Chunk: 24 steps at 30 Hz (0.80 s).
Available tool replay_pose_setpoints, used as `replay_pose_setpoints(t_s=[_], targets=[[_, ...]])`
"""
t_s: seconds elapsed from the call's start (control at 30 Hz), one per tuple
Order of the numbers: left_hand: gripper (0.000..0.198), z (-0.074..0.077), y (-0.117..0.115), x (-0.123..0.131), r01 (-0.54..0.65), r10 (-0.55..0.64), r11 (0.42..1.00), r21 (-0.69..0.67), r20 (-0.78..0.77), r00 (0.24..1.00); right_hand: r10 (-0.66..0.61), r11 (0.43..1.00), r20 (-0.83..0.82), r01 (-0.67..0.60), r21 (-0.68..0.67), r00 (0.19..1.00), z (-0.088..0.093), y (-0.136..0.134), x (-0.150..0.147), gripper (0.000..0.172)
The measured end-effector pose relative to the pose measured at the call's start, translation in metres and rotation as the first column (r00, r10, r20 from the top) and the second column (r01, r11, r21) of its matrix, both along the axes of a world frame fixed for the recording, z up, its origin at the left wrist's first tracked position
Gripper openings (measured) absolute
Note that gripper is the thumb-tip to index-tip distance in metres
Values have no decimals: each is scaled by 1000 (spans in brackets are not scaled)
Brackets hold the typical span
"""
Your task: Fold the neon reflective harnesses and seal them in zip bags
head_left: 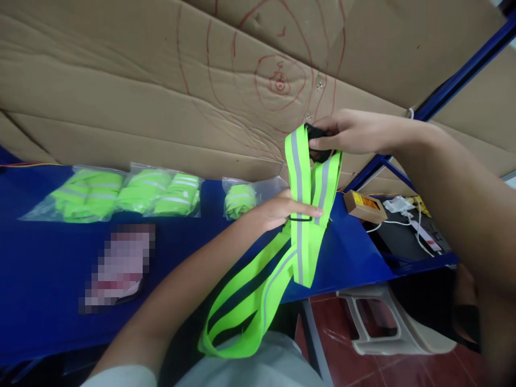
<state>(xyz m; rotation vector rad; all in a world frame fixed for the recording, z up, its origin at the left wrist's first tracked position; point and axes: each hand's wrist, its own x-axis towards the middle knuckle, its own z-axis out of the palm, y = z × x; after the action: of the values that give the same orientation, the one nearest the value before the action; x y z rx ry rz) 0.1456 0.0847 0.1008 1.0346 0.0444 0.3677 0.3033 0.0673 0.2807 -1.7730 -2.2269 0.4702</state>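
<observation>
A neon yellow-green reflective belt (299,242) with grey stripes hangs in loops in front of me, over the table's edge. My right hand (336,134) grips its upper end, fingers closed around a black part (320,153) whose kind I cannot make out. Lower down, my left hand (282,211) is closed on the straps, with one finger laid across them. Just under that finger sits a black rectangular slider buckle (301,219). A long loop of the belt droops toward my lap.
Clear bags of folded reflective belts (91,194) lie along the back of the blue table (177,258). A phone-shaped blurred object (121,266) is at left. Cardboard covers the wall. At right are a small box (365,207), white cables and a plastic stool (387,317).
</observation>
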Motion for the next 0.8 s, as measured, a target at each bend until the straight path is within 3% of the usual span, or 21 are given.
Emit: replay_pose_setpoints(t_s=[0.2, 0.4, 0.5, 0.6, 0.8], targets=[[46, -14, 8, 8, -44, 54, 997, 67, -165, 985, -33, 999, 188, 24, 49, 982, -14, -2, 14, 17], [49, -21, 10, 12, -81, 84, 996, 30, -125, 989, -120, 985, 108, 105, 139, 987, -16, -8, 13, 16], [54, -20, 6, 10, -29, 29, 1000, 0, -104, 994, -177, 975, 260, 133, 178, 949, -10, -13, 6, 17], [52, -19, 3, 9, 46, -48, 999, -23, -112, 993, -192, 980, 434, 148, 134, 880, -6, -18, -1, 18], [42, -23, -1, 11, 201, -209, 977, -71, -118, 971, -249, 966, 486, 252, 59, 838, -10, -17, 20, 23]])
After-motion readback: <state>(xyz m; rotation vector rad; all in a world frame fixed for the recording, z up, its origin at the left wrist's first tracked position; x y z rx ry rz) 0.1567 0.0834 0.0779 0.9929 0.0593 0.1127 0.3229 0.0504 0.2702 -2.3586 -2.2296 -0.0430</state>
